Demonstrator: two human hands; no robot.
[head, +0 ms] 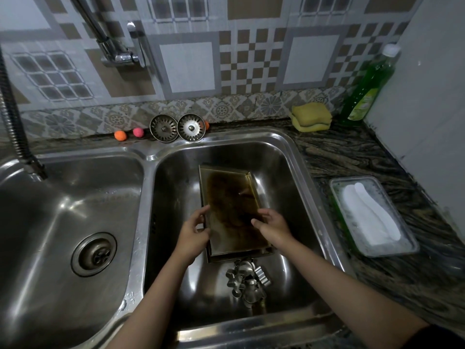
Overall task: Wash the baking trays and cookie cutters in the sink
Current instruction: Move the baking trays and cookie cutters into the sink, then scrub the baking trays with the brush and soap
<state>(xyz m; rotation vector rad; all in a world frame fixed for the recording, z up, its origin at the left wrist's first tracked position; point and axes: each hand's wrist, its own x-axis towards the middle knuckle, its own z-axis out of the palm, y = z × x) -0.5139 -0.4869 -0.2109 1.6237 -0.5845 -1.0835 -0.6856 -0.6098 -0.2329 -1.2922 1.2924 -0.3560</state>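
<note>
At centre frame, both arms reach into the sink (297,157); the left hand (192,235) and right hand (273,224) grip the stained baking tray (231,210) by its sides.

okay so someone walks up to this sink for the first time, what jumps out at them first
Most striking is the dark-stained baking tray in the right basin of the sink, gripped at its side edges by the left hand and right hand. Just nearer than the tray, metal cookie cutters lie in a heap on the basin floor. On the counter's far right corner, a green dish soap bottle stands beside yellow sponges.
</note>
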